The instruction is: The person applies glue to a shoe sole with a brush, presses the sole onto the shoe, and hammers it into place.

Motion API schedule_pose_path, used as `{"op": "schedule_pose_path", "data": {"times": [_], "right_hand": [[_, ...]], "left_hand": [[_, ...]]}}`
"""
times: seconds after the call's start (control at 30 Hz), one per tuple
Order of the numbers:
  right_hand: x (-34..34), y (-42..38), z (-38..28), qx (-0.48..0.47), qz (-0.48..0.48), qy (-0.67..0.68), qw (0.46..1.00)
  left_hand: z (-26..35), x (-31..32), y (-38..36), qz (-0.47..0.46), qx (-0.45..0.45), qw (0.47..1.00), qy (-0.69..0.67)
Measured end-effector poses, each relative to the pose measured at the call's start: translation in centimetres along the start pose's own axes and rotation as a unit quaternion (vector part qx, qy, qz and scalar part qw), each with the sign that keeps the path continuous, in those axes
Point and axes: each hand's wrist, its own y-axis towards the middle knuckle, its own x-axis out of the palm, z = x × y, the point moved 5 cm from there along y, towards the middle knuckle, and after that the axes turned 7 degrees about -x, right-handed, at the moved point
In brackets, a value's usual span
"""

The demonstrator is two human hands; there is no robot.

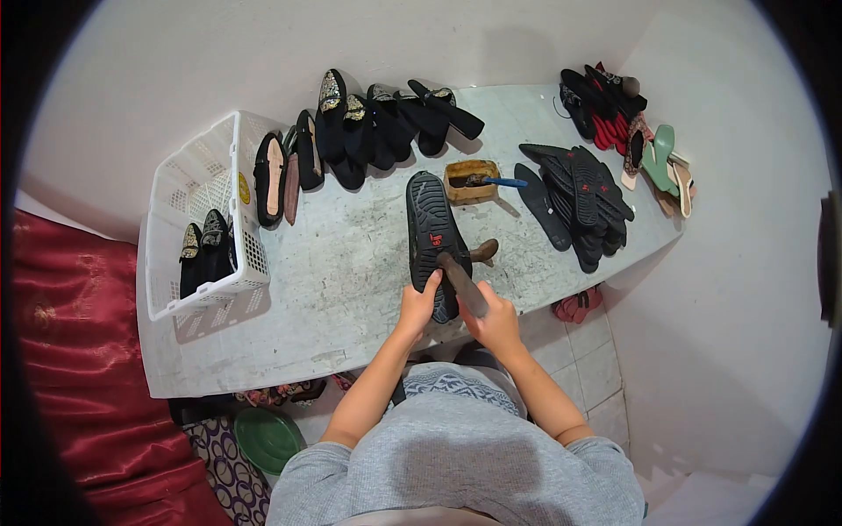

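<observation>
My left hand grips a black shoe near its lower end, thumb on the ridged sole, which faces up with red marking. My right hand is closed round a thick brown bar-shaped tool. The tool's rounded far end lies against the sole, close to my left thumb. From behind the shoe's right side a brown knobbed piece sticks out; its other end is hidden. Just beyond the shoe sits a yellowish box with a blue-handled brush laid across it.
Loose black soles are piled on the table to the right. Black shoes with glittery toes line the back. A white basket holding shoes stands left. Red-and-black footwear and a green shoe-shaped piece occupy the far right corner.
</observation>
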Motion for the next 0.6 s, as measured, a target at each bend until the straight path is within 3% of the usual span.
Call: {"op": "schedule_pose_path", "data": {"times": [0.03,0.07,0.13,0.17,0.23,0.37,0.47,0.53,0.6], "right_hand": [[0.4,0.2,0.5,0.056,-0.047,-0.016,0.997],[0.4,0.2,0.5,0.054,-0.047,-0.016,0.997],[0.0,0.4,-0.2,-0.028,0.006,0.05,0.998],[-0.1,0.4,-0.3,-0.028,0.004,0.05,0.998],[-0.5,0.8,-1.6,-0.126,0.01,0.016,0.992],[0.2,2.3,-1.3,-0.053,-0.056,-0.071,0.995],[-0.7,3.1,-2.0,-0.082,0.017,0.027,0.996],[-0.8,3.7,-1.6,-0.034,0.05,0.095,0.994],[-0.5,5.1,-1.1,-0.009,-0.003,0.043,0.999]], "left_hand": [[0.0,0.0,0.0,-0.002,-0.004,1.0,-0.002],[0.1,0.1,0.0,-0.002,-0.003,1.0,-0.003],[0.1,0.0,-0.1,0.013,0.006,1.0,-0.007],[-0.2,-0.2,0.1,0.015,0.006,1.0,-0.008],[-0.7,-0.4,0.6,0.017,-0.025,0.999,0.036],[-0.2,-0.1,0.1,0.008,-0.015,1.0,-0.01],[-0.3,-0.1,0.4,0.013,0.029,0.999,-0.028],[-0.1,0.0,0.3,0.004,0.018,1.0,-0.015],[-0.3,-0.1,0.6,0.004,0.019,1.0,-0.02]]}}
